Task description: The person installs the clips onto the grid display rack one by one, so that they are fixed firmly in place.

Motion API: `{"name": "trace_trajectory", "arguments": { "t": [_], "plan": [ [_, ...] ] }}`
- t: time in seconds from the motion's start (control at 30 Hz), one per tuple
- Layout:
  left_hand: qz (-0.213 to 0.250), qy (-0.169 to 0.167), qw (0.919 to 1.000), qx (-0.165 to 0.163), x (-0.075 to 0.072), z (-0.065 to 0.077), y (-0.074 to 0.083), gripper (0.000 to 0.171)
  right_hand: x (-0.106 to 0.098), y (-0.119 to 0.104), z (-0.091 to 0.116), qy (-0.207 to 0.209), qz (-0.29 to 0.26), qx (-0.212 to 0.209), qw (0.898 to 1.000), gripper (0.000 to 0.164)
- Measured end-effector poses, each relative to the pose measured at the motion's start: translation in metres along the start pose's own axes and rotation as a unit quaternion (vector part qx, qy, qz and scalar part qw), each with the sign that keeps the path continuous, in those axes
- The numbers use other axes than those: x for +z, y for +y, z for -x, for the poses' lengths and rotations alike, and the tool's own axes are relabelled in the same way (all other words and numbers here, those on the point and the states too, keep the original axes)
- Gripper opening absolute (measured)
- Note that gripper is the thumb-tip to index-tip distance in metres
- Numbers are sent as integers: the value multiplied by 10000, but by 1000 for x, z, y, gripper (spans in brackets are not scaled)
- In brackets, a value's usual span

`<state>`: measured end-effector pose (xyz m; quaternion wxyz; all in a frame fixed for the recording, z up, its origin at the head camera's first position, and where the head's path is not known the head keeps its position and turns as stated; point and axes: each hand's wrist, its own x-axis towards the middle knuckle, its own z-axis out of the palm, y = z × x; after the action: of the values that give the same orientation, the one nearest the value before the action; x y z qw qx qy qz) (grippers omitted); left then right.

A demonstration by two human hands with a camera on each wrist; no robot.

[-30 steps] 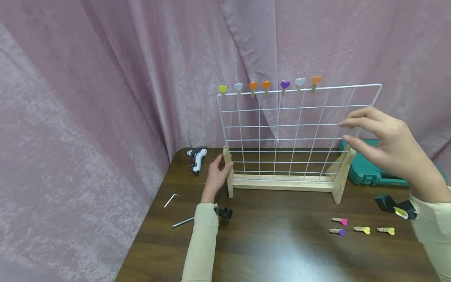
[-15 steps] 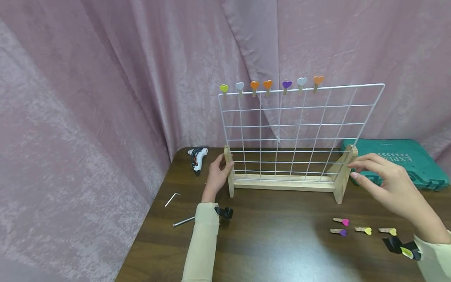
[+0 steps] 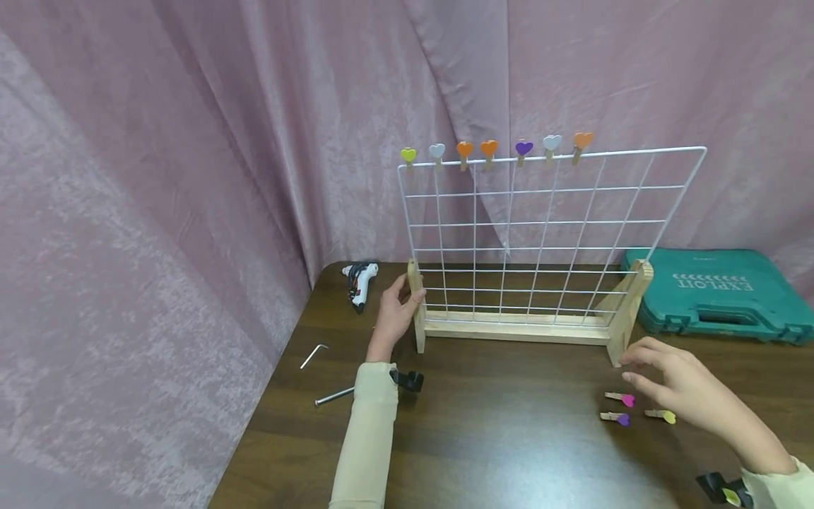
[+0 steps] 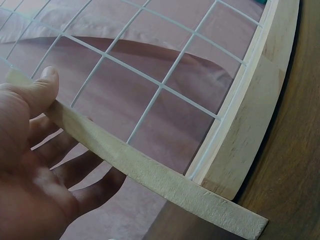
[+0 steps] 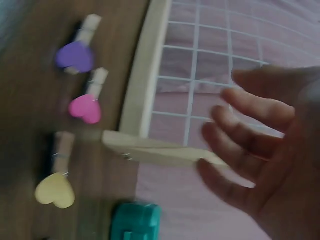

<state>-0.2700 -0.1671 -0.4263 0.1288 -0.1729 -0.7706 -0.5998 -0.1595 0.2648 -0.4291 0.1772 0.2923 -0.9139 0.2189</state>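
A white wire grid (image 3: 553,152) stands upright in a pale wooden base (image 3: 515,329). Along its top bar sit several small heart clothespins, lime, white, orange and purple (image 3: 524,148). My left hand (image 3: 393,314) grips the base's left upright (image 4: 150,167), thumb on the near face and fingers behind. Low by the right upright (image 3: 629,304), my right hand (image 3: 680,389) hovers with loosely bent fingers and nothing in them. Beside it on the table lie a pink clothespin (image 3: 627,400), a purple clothespin (image 3: 622,419) and a yellow clothespin (image 3: 668,417).
Behind the right upright lies a green plastic case (image 3: 712,283). To the left are a white glue gun (image 3: 361,283), a hex key (image 3: 313,355) and a metal bolt (image 3: 333,396), partly under the left sleeve. A pink curtain (image 3: 356,141) hangs behind the table.
My right hand has come down from beside the grid to just above the table, and now covers the second yellow clothespin. My left hand stays on the upright. The view has shifted slightly.
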Motion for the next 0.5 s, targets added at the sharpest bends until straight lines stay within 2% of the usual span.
{"name": "trace_trajectory", "arguments": {
  "t": [0.1, 0.23, 0.37, 0.5],
  "plan": [
    [-22, 11, 10000, -5, 0, 0, 3, 39, 8, 7, 5, -835, 143, 268, 9960, 24],
    [-10, 17, 10000, -77, 1, 0, 3, 39, 16, 14, 10, -1808, 286, 609, 9812, 19],
    [24, -56, 9999, -114, 1, 0, 1, 39, 24, 18, 13, -2177, 457, 607, 9730, 19],
    [91, -60, 9999, -89, -1, 0, 0, 39, 30, 20, 10, -2211, 601, 512, 9721, 28]
  ]
}}
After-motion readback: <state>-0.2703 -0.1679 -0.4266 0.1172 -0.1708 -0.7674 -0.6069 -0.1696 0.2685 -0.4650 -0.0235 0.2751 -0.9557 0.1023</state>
